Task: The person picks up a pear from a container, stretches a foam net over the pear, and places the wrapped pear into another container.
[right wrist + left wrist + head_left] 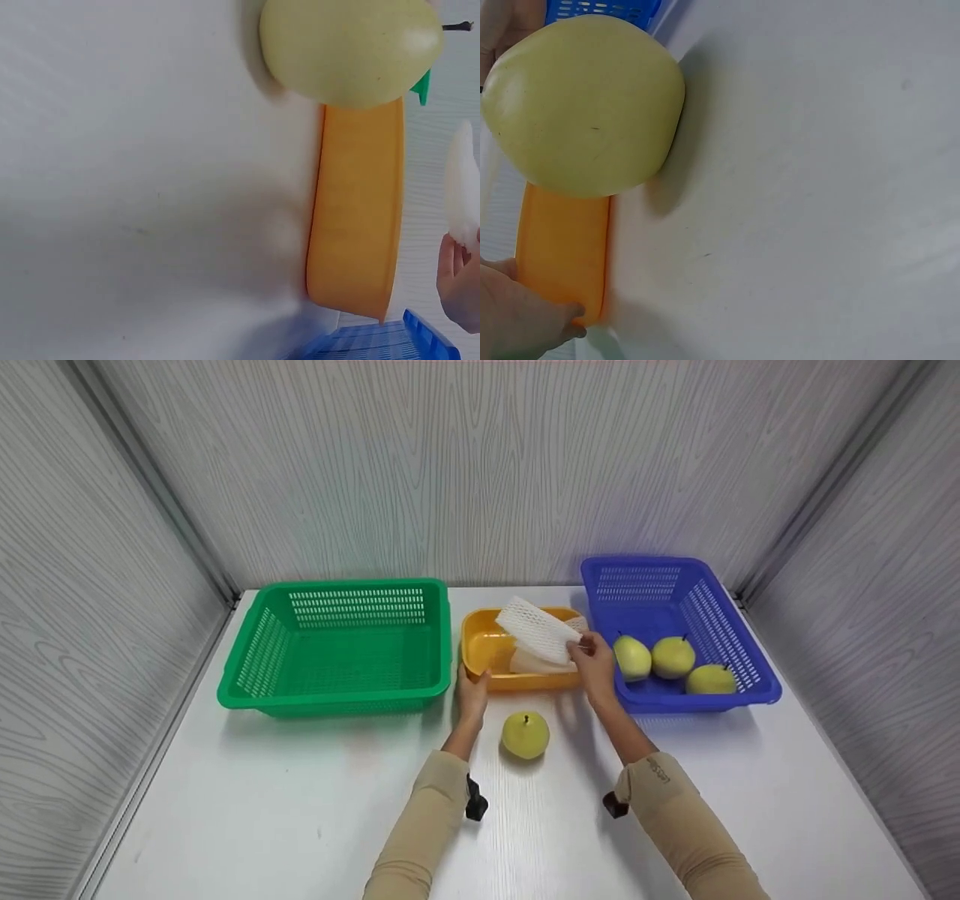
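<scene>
An orange basin (487, 649) stands between two baskets, with white foam netting lying inside it. At its left front corner my left hand (472, 696) grips the rim, thumb on the near side; the left wrist view shows the same hand (525, 311) at the basin's end. Over the basin, my right hand (595, 664) pinches a white foam net sleeve (536, 628) by its right end. That foam sleeve (463, 187) also hangs from the fingers in the right wrist view. A yellow-green pear (525, 735) sits on the table between my forearms, stem up.
To the left is a green basket (337, 694) with slotted walls. A blue basket (679, 701) at the right holds several things, among them a pear (673, 657) near its front. Patterned panels (480, 472) wall in the white table (300, 810) behind and at both sides.
</scene>
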